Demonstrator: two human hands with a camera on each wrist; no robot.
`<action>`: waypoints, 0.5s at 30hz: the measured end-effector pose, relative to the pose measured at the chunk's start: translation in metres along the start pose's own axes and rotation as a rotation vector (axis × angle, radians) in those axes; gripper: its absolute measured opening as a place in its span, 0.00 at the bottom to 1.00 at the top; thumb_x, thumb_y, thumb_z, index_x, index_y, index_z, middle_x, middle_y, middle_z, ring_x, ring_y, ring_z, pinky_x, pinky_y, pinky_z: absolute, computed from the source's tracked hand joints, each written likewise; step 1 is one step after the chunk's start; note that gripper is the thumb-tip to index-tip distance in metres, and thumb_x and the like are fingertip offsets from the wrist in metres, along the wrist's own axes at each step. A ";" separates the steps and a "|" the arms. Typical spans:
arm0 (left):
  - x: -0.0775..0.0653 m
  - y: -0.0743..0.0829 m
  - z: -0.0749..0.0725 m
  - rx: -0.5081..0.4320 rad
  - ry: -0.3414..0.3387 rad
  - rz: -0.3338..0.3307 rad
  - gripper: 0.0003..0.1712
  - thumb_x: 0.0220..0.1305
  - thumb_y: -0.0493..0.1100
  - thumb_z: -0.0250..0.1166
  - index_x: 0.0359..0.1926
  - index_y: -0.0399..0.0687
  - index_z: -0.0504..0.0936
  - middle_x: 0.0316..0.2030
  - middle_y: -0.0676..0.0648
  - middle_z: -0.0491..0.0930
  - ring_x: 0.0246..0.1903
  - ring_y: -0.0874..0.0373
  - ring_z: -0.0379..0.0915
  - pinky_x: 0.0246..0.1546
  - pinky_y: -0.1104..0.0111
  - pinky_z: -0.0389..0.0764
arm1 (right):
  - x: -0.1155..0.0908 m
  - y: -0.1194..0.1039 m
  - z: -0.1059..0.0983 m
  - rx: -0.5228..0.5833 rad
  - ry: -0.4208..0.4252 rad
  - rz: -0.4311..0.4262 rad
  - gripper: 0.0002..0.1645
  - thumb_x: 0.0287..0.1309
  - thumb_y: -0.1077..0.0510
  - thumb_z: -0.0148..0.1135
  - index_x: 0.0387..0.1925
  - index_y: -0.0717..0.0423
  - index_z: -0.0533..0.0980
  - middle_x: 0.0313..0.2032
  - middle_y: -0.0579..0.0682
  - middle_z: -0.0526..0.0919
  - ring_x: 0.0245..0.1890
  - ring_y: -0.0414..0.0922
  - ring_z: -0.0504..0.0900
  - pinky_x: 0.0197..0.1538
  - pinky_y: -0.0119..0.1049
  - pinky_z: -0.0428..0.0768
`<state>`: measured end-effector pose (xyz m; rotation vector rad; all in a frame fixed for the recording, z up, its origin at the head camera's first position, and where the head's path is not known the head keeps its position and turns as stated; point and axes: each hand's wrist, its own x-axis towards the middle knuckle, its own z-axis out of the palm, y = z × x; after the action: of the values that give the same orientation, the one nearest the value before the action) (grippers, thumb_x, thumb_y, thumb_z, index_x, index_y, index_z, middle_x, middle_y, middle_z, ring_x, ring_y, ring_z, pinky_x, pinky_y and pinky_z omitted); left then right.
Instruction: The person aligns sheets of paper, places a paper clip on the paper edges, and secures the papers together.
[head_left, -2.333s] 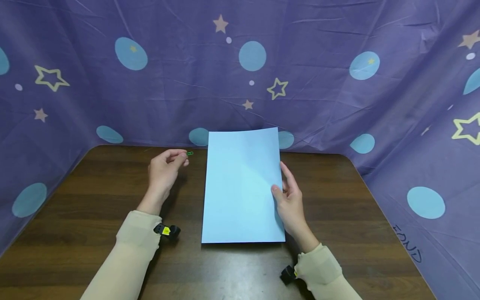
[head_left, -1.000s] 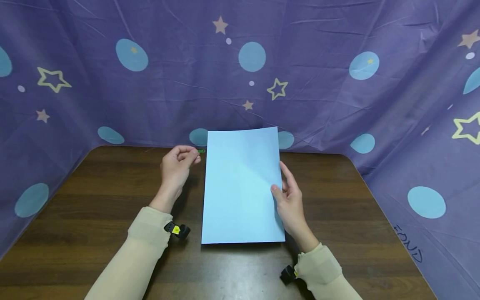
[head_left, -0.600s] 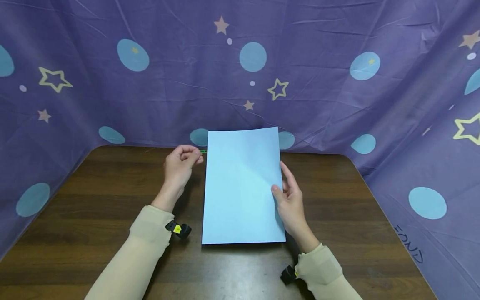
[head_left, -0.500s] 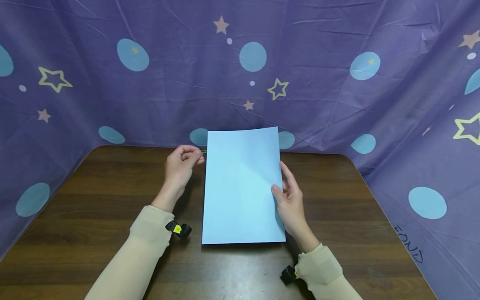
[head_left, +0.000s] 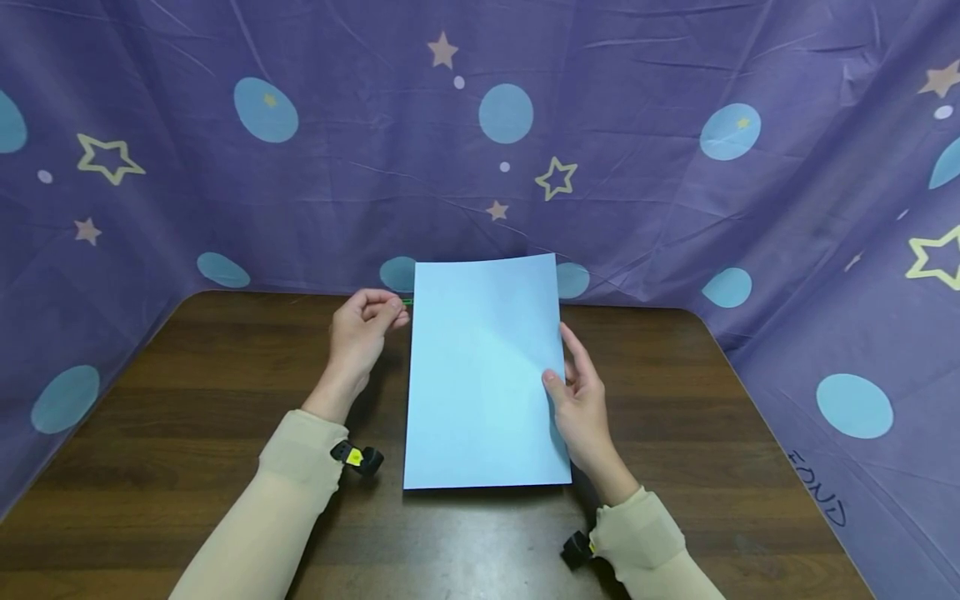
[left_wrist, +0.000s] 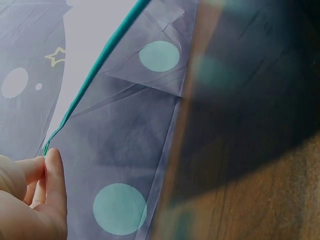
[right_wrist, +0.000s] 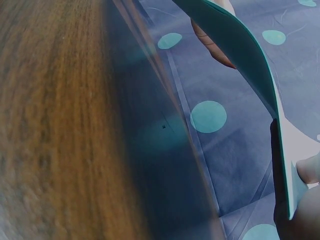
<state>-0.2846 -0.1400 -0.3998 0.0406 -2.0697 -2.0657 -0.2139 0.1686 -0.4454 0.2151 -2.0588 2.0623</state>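
Observation:
A light blue sheet of paper (head_left: 486, 375), perhaps several together, is held up off the table, its long edges running away from me. My right hand (head_left: 581, 408) grips its right edge, thumb on the near face and fingers behind. At the upper left edge, my left hand (head_left: 360, 329) pinches a small green paper clip (head_left: 407, 302) between thumb and forefinger. In the left wrist view the clip (left_wrist: 46, 148) meets the edge of the paper; how far it reaches over is too small to tell. The right wrist view shows the paper (right_wrist: 250, 60) bowed, seen nearly edge-on.
Beneath is a dark brown wooden table (head_left: 187, 467) with rounded far corners. A purple curtain (head_left: 360, 108) with stars and blue dots hangs right behind and along the sides. Each wrist wears a small black camera (head_left: 360, 458) over a cream sleeve (head_left: 300, 467).
My left hand has moved right with the paper clip, from a gap beside the paper to its left edge. Over the last half second it barely moves. The right hand and the paper stay put.

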 end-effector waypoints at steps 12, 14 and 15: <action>0.001 0.000 -0.001 -0.010 -0.012 0.002 0.12 0.78 0.41 0.64 0.53 0.37 0.80 0.46 0.39 0.86 0.42 0.60 0.86 0.51 0.70 0.86 | 0.000 -0.001 0.000 -0.002 -0.004 -0.002 0.46 0.75 0.73 0.55 0.79 0.26 0.64 0.38 0.54 0.78 0.25 0.38 0.64 0.28 0.27 0.66; 0.001 0.001 -0.001 -0.008 -0.015 0.003 0.12 0.78 0.42 0.64 0.54 0.37 0.80 0.45 0.41 0.87 0.42 0.61 0.86 0.51 0.70 0.86 | 0.000 -0.001 0.001 -0.004 -0.004 -0.004 0.46 0.75 0.73 0.56 0.79 0.27 0.64 0.37 0.54 0.77 0.25 0.38 0.63 0.28 0.27 0.66; 0.001 0.001 -0.002 -0.008 -0.016 0.003 0.12 0.78 0.42 0.64 0.54 0.37 0.80 0.45 0.42 0.87 0.42 0.61 0.86 0.51 0.70 0.86 | 0.000 0.000 0.001 -0.004 -0.003 -0.004 0.46 0.75 0.73 0.56 0.79 0.27 0.64 0.37 0.54 0.78 0.25 0.38 0.63 0.28 0.27 0.66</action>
<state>-0.2853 -0.1417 -0.3988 0.0199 -2.0692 -2.0789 -0.2137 0.1679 -0.4449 0.2216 -2.0620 2.0563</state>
